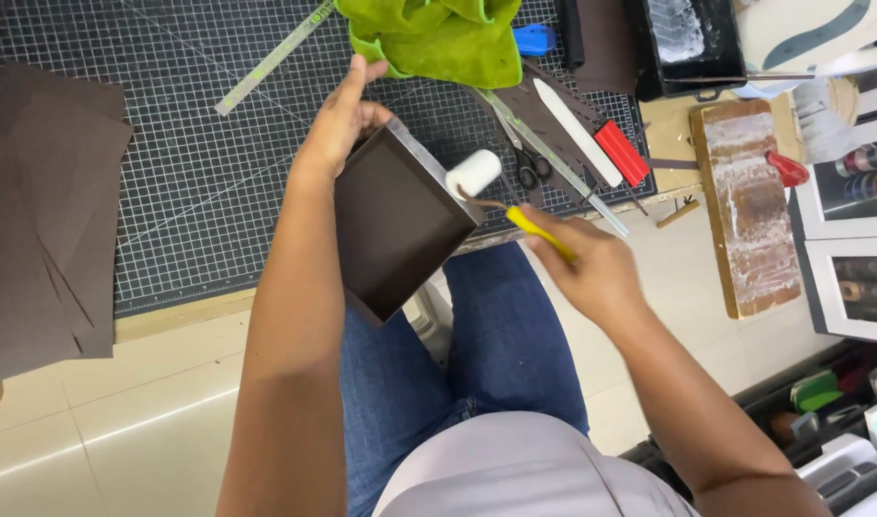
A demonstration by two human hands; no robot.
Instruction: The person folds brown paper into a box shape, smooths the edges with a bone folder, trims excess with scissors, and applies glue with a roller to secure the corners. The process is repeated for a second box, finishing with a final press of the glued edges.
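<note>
Head view: a dark brown box point(400, 225) is held tilted at frame centre, above the lap, gripped at its upper corner by the left hand point(341, 123) with fingers wrapped round it. A small white roller point(474, 173) is pressed against the box's upper right edge; its yellow handle point(539, 233) is clasped in the closed right hand point(592, 270). Brown sheets point(45, 211) are stacked at the left on the grid cutting mat point(208, 182); a green cloth point(438, 38) is seen at top centre.
</note>
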